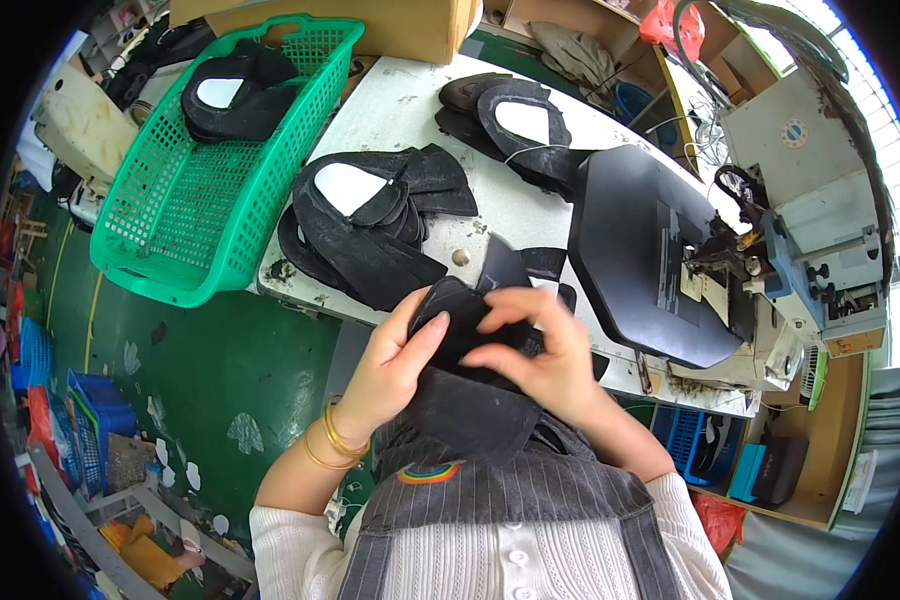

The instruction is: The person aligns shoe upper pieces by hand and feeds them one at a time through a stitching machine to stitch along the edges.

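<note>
In front of my apron I hold a black fabric shoe upper [470,410], its broad flap hanging down toward my waist. My left hand [395,355] is closed on its left side, thumb pressed on the near face. From the right, my right hand [545,355] curls around the dark material, thumb and forefinger bent against it; its fingers are slightly blurred. Just beyond lies a pile of black shoe uppers [370,235] topped by a white oval piece [349,189]. Another bundle of black uppers [510,130], tied with a cord, lies farther back on the table.
A green plastic basket [180,215] holding more black uppers sits at the table's left. The white table [410,95] carries a black board [620,250] beside a sewing machine [770,270] on the right. Blue baskets [682,440] stand under the table, near a wooden shelf.
</note>
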Demonstrator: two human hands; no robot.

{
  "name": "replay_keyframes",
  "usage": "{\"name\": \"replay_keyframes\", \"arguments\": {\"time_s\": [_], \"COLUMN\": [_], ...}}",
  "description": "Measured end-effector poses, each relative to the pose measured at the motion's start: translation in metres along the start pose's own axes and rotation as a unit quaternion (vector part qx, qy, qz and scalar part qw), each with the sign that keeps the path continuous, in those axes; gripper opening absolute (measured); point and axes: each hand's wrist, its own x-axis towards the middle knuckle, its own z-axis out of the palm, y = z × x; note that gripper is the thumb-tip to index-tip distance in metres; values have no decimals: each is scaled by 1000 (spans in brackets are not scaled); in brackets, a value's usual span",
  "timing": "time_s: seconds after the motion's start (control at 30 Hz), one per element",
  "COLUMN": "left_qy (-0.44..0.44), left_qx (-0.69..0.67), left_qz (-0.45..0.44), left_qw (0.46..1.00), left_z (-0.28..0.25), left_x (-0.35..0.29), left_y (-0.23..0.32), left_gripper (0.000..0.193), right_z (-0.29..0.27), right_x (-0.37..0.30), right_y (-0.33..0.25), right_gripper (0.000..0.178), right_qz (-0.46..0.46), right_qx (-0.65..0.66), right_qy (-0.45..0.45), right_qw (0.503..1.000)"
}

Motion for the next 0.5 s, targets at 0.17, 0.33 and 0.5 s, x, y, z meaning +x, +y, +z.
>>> {"name": "replay_keyframes", "arguments": {"time_s": [0.17, 0.33, 0.5], "left_qy": [-28, 9, 92], "left_qx": [-30, -7, 210], "left_qz": [-50, -91, -26], "left_qw": [998, 996, 973], "left_z": [-6, -10, -9], "left_x": [-1, 11, 21], "left_y": [4, 4, 21], "left_gripper": [30, 31, 32], "right_z": [2, 3, 3], "right_x": [28, 30, 9], "right_y": [10, 26, 45], "right_gripper": [30, 13, 29], "right_qz": [-45, 55, 53], "right_qx": [-41, 113, 3], "right_qy": [6, -22, 39], "right_qw": [998, 992, 998]}}
